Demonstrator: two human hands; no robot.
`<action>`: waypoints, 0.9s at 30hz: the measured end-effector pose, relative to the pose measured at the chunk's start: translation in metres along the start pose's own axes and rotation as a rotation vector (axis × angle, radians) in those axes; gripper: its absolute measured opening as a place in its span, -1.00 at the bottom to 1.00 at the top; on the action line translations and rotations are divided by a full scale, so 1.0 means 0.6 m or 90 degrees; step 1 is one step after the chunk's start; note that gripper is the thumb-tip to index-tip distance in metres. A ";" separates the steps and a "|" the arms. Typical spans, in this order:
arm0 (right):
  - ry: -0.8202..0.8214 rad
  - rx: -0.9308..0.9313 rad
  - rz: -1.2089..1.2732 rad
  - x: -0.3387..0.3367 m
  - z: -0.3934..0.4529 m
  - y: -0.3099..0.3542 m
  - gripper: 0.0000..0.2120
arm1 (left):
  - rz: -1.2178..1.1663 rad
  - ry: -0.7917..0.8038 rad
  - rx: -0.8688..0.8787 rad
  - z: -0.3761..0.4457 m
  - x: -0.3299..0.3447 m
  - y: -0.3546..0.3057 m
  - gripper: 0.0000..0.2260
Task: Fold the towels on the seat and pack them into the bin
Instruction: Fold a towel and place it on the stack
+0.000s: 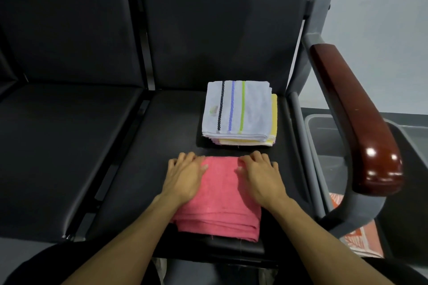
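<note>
Both hands, left hand (pixel 185 178) and right hand (pixel 261 178), press flat on the folded pink towel (pixel 220 203), just in front of the towel stack (pixel 238 111); lifting it probably comes next.

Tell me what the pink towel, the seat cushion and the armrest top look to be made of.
Pink towel: soft woven cotton or terry by its looks, matte, with layered folded edges. Seat cushion: black leather or vinyl, smooth with a faint sheen; which one is not clear. Armrest top: dark reddish wood or wood-look, glossy lacquer showing bright light spots.
</note>
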State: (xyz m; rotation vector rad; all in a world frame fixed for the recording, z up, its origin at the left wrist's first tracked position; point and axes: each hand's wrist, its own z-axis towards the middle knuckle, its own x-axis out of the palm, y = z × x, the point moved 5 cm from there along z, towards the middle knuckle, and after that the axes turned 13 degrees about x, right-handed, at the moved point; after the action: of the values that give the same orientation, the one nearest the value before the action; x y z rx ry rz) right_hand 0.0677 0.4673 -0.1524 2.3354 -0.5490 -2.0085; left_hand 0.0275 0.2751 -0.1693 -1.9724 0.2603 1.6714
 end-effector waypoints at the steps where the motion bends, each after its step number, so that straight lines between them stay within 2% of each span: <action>1: -0.001 0.005 0.004 -0.007 0.006 -0.003 -0.61 | 0.006 -0.015 -0.002 0.002 -0.010 0.003 -0.60; 5: 0.080 0.041 0.000 -0.011 0.016 -0.009 -0.60 | -0.003 0.079 -0.062 0.000 -0.015 0.023 -0.54; 7: 0.082 0.035 0.016 -0.012 0.015 -0.005 -0.67 | -0.010 0.090 -0.076 0.000 -0.018 0.023 -0.63; 9: 0.065 0.030 0.080 -0.017 0.012 0.001 -0.73 | -0.084 0.017 -0.079 0.000 -0.028 0.019 -0.74; 12: 0.007 0.032 0.208 -0.033 0.006 0.004 -0.79 | -0.245 -0.110 -0.101 -0.004 -0.045 0.018 -0.75; 13: 0.000 0.032 0.241 -0.036 0.005 0.002 -0.79 | -0.290 -0.115 -0.108 -0.005 -0.047 0.019 -0.73; 15: 0.016 0.030 0.316 -0.038 0.001 0.000 -0.69 | -0.350 -0.083 -0.103 -0.011 -0.045 0.016 -0.55; 17: 0.039 0.015 0.380 -0.040 -0.005 0.001 -0.59 | -0.347 -0.075 -0.059 -0.019 -0.046 0.007 -0.49; 23: -0.055 -0.051 0.423 -0.057 -0.023 0.012 -0.56 | -0.368 -0.204 0.042 -0.038 -0.078 -0.014 -0.71; 27: -0.120 -0.076 0.507 -0.087 -0.027 0.023 -0.54 | -0.375 -0.249 0.093 -0.032 -0.111 -0.030 -0.62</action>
State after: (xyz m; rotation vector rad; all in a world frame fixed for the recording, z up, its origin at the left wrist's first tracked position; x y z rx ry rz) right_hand 0.0738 0.4647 -0.0965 1.4911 -1.1058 -1.7792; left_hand 0.0381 0.2679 -0.0987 -1.3881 -0.3081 1.5371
